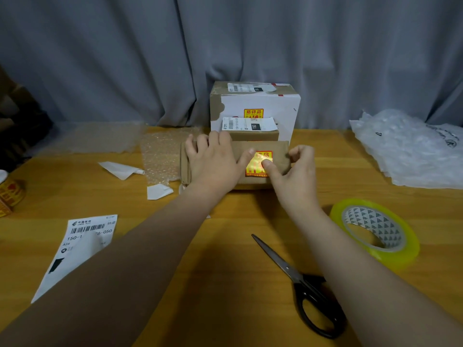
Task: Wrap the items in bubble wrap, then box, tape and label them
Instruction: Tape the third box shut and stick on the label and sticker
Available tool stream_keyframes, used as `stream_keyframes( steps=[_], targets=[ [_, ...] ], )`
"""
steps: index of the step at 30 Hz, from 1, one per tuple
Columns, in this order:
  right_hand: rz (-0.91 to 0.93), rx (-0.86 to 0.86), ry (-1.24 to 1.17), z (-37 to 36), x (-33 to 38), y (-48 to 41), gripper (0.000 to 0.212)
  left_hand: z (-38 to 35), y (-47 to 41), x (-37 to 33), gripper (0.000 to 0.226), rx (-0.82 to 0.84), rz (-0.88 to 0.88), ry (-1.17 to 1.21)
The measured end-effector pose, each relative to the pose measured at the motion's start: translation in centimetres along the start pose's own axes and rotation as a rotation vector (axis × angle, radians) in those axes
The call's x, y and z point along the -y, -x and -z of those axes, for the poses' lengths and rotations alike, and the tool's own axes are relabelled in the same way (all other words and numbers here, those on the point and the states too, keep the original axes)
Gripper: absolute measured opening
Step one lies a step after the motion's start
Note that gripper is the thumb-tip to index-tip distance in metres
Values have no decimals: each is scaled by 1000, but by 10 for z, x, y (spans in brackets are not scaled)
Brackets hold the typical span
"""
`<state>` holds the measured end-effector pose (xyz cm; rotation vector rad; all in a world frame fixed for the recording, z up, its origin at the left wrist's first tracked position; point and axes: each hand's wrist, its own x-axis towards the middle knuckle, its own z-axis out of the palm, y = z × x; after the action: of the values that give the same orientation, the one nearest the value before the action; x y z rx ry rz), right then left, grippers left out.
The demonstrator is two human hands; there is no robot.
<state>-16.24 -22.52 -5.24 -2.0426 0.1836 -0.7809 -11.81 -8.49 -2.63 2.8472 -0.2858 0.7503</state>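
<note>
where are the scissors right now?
Head view: the scissors lie on the table's near right, just left of the yellow tape roll.

Likely home packing station: wooden table [235,211], grey curtain [125,58], labelled boxes [255,103], tape roll [368,217], scissors [300,276], bubble wrap [160,156].
</note>
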Motion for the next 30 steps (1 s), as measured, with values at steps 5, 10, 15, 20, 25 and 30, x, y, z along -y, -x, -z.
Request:
stream_keyframes(
  steps=[5,10,15,20,25,30],
  targets=[
    [-39,172,242,-5,8,-12,55,7,2,13,88,83,-116,-75],
    [10,247,204,2,3,-14,45,11,1,23,102,190,-195,-61],
    [44,470,132,20,-1,-15,85,9,5,20,65,60,-153,14],
    [60,396,142,26,9,-10,70,3,20,15,58,-90,-132,12],
    [48,387,150,26,10,2,60,5,27,14,44,-116,-88,114],
    [58,343,265,25,5,12,61,0,44,25,34,-115,-236,114]
  ],
)
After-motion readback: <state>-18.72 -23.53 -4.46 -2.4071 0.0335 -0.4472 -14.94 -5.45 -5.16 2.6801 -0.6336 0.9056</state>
